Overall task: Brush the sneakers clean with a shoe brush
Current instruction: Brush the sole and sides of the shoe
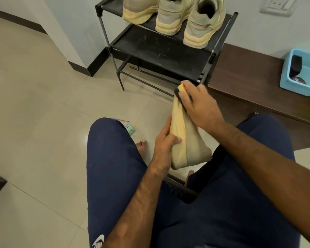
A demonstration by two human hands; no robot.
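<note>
A beige sneaker with a pale yellow sole hangs between my knees, toe pointing away from me. My left hand grips its sole side near the heel. My right hand holds a shoe brush with a yellow back and dark bristles against the toe end. Most of the brush is hidden under my fingers. Three more beige sneakers stand on the top shelf of the black shoe rack ahead.
A dark wooden bench runs along the right wall with a light blue plastic tub on it. A pen and a small green comb-like item lie on the tiled floor by my left knee. My bare feet rest below.
</note>
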